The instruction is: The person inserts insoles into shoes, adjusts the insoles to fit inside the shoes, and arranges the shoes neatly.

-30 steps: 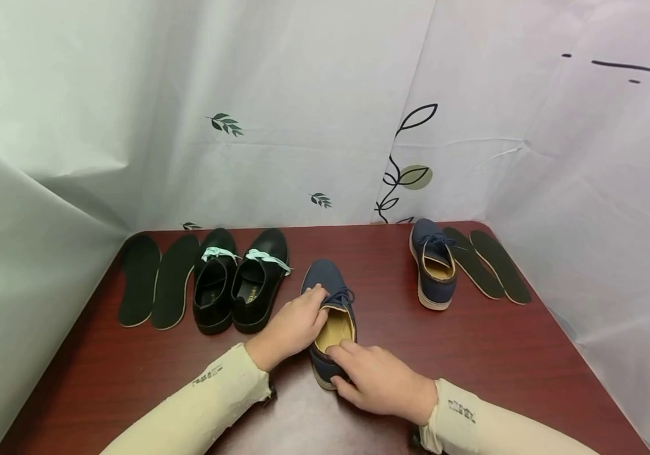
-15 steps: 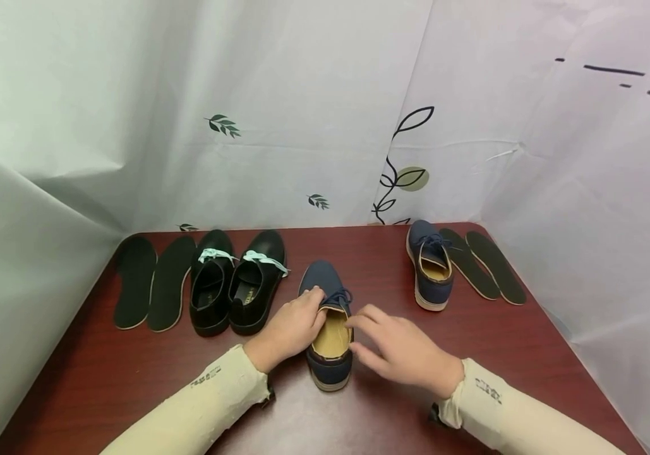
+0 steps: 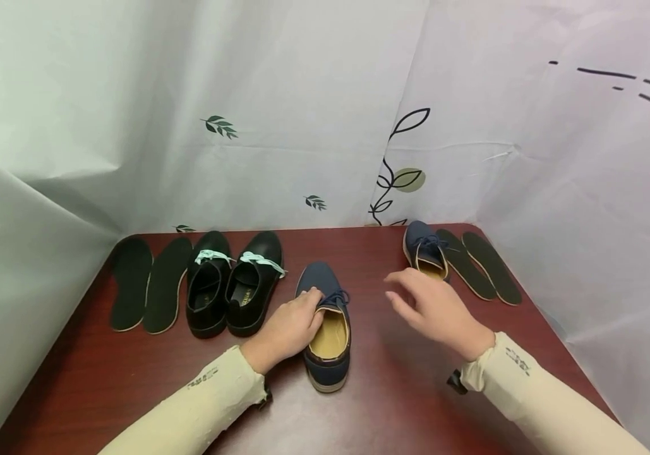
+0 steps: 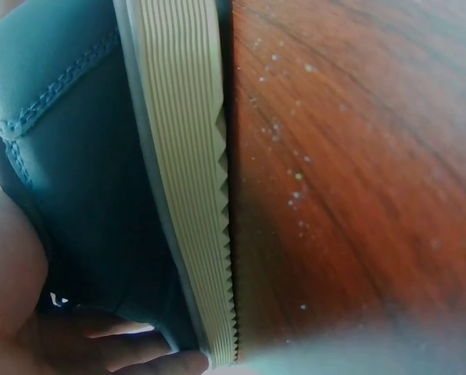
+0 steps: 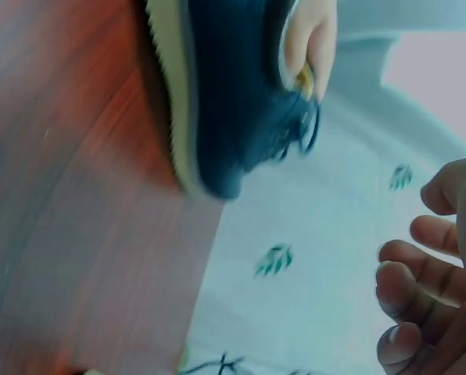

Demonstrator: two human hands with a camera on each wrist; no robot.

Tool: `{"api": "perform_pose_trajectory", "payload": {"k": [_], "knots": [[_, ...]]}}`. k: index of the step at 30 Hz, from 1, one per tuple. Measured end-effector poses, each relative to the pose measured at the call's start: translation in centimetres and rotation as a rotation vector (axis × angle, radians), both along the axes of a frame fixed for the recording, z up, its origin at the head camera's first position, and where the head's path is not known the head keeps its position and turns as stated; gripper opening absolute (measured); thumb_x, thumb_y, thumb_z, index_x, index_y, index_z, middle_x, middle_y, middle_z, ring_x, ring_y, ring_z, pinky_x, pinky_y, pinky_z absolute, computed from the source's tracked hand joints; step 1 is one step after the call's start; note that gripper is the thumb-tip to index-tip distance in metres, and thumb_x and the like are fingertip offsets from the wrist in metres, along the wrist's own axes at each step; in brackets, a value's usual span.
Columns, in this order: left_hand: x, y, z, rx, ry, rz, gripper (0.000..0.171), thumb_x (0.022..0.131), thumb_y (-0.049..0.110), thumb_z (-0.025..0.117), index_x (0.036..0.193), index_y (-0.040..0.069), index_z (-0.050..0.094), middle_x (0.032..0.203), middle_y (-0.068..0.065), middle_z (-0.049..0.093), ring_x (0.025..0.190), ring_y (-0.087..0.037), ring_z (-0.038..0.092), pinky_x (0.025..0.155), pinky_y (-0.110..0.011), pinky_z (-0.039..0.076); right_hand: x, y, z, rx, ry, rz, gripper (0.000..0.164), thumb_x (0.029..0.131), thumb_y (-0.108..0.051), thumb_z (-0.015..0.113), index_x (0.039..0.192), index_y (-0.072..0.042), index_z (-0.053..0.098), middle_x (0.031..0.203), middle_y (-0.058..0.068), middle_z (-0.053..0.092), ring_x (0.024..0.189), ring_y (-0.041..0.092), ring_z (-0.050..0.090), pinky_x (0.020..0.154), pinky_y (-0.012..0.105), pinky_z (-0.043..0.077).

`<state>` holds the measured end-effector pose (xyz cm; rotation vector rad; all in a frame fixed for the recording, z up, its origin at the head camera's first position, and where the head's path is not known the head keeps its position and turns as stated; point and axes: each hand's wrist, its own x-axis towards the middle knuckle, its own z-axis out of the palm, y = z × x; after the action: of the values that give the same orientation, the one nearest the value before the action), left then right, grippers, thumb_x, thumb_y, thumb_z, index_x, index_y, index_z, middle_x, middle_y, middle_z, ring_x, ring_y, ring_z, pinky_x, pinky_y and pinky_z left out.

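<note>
A navy lace-up shoe (image 3: 326, 368) stands on the table, toe away from me, its tan inside showing. My left hand (image 3: 286, 328) grips it near the laces. The left wrist view shows the shoe's ribbed cream sole (image 4: 188, 164) flat on the wood and fingers (image 4: 108, 348) around the upper. My right hand (image 3: 435, 309) hovers to the right, holding nothing, its fingers loosely bent. Past its fingertips, partly hidden by the hand, is a second navy shoe (image 3: 420, 235). The right wrist view has loosely curled fingers (image 5: 413, 285) apart from the held shoe (image 5: 233, 86).
Two black shoes (image 3: 207, 316) (image 3: 247, 313) with pale green laces stand left of the held shoe. Two dark insoles (image 3: 131, 284) (image 3: 167, 284) lie at the far left, two more (image 3: 467, 265) (image 3: 491, 268) at the right. A white patterned curtain (image 3: 273, 126) hangs behind the table (image 3: 370, 404).
My right hand has left the heel of the near shoe and moved right and away from me, toward the second navy shoe. The left hand keeps its grip.
</note>
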<state>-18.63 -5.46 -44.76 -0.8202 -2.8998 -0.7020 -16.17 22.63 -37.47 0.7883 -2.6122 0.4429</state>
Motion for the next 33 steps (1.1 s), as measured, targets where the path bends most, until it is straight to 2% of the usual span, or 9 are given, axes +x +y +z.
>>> {"api": "perform_pose_trajectory", "payload": {"k": [5, 8, 11, 13, 17, 22, 25, 27, 33], "knots": [[0.0, 0.0, -0.1, -0.005, -0.007, 0.007, 0.027, 0.103, 0.024, 0.050, 0.123, 0.006, 0.055, 0.145, -0.028, 0.058, 0.132, -0.040, 0.055, 0.107, -0.057, 0.051, -1.3, 1.6, 0.0, -0.030, 0.023, -0.065, 0.023, 0.093, -0.025, 0.069, 0.113, -0.015, 0.069, 0.097, 0.001, 0.073, 0.072, 0.012, 0.059, 0.063, 0.038, 0.056], [0.0, 0.0, -0.1, -0.006, -0.014, 0.003, 0.028, 0.103, 0.024, 0.050, 0.125, 0.007, 0.055, 0.145, -0.029, 0.057, 0.132, -0.040, 0.055, 0.107, -0.058, 0.051, -2.1, 3.0, 0.0, -0.055, 0.049, -0.100, 0.021, 0.094, -0.023, 0.067, 0.112, -0.014, 0.069, 0.097, 0.002, 0.073, 0.073, 0.013, 0.059, 0.063, 0.039, 0.054], [0.0, 0.0, -0.1, -0.007, -0.015, 0.001, 0.029, 0.103, 0.024, 0.050, 0.126, 0.007, 0.055, 0.145, -0.029, 0.057, 0.132, -0.041, 0.055, 0.107, -0.059, 0.050, -2.9, 4.6, 0.3, -0.061, 0.034, -0.147, 0.019, 0.096, -0.024, 0.065, 0.112, -0.014, 0.070, 0.096, 0.003, 0.071, 0.072, 0.015, 0.057, 0.061, 0.040, 0.051], [0.0, 0.0, -0.1, -0.010, -0.011, 0.000, 0.030, 0.103, 0.024, 0.051, 0.128, 0.007, 0.054, 0.145, -0.029, 0.058, 0.132, -0.042, 0.055, 0.107, -0.059, 0.050, -3.5, 5.7, 0.4, -0.051, 0.007, -0.190, 0.021, 0.099, -0.027, 0.061, 0.114, -0.014, 0.069, 0.095, 0.004, 0.070, 0.072, 0.017, 0.055, 0.062, 0.042, 0.050], [0.0, -0.1, -0.1, -0.015, -0.007, 0.000, 0.031, 0.103, 0.024, 0.051, 0.130, 0.007, 0.054, 0.145, -0.028, 0.058, 0.132, -0.042, 0.055, 0.107, -0.059, 0.050, -4.9, 8.5, 0.5, -0.033, -0.083, -0.289, 0.031, 0.103, -0.033, 0.054, 0.119, -0.011, 0.067, 0.107, 0.013, 0.069, 0.082, 0.027, 0.060, 0.070, 0.052, 0.052], [-0.1, -0.1, -0.3, -0.031, 0.006, -0.012, 0.032, 0.103, 0.023, 0.052, 0.130, 0.008, 0.055, 0.144, -0.029, 0.058, 0.131, -0.043, 0.056, 0.106, -0.059, 0.051, -6.6, 12.8, -0.5, 0.072, -0.165, -0.396, 0.029, 0.101, -0.024, 0.056, 0.121, -0.004, 0.063, 0.116, 0.024, 0.066, 0.093, 0.040, 0.065, 0.075, 0.062, 0.054], [-0.1, -0.2, -0.3, -0.034, 0.014, -0.016, 0.032, 0.102, 0.023, 0.053, 0.130, 0.008, 0.055, 0.143, -0.029, 0.059, 0.130, -0.043, 0.056, 0.106, -0.059, 0.051, -7.3, 15.4, -1.6, 0.140, -0.192, -0.421, 0.029, 0.098, -0.016, 0.059, 0.120, 0.002, 0.062, 0.112, 0.030, 0.065, 0.092, 0.044, 0.065, 0.075, 0.064, 0.054], [-0.1, -0.2, -0.3, -0.030, 0.017, -0.014, 0.032, 0.102, 0.022, 0.053, 0.130, 0.008, 0.056, 0.143, -0.029, 0.059, 0.130, -0.043, 0.057, 0.106, -0.060, 0.051, -7.7, 16.8, -2.4, 0.148, -0.227, -0.428, 0.029, 0.097, -0.013, 0.060, 0.119, 0.005, 0.062, 0.112, 0.033, 0.064, 0.095, 0.047, 0.064, 0.077, 0.065, 0.053], [-0.2, 0.0, -0.4, -0.042, 0.011, -0.008, 0.032, 0.102, 0.023, 0.052, 0.131, 0.008, 0.055, 0.144, -0.028, 0.059, 0.131, -0.042, 0.056, 0.106, -0.059, 0.051, -8.5, 19.8, -4.1, 0.175, -0.333, -0.455, 0.033, 0.097, -0.013, 0.057, 0.119, 0.012, 0.059, 0.115, 0.040, 0.062, 0.103, 0.054, 0.059, 0.087, 0.070, 0.050]]}}
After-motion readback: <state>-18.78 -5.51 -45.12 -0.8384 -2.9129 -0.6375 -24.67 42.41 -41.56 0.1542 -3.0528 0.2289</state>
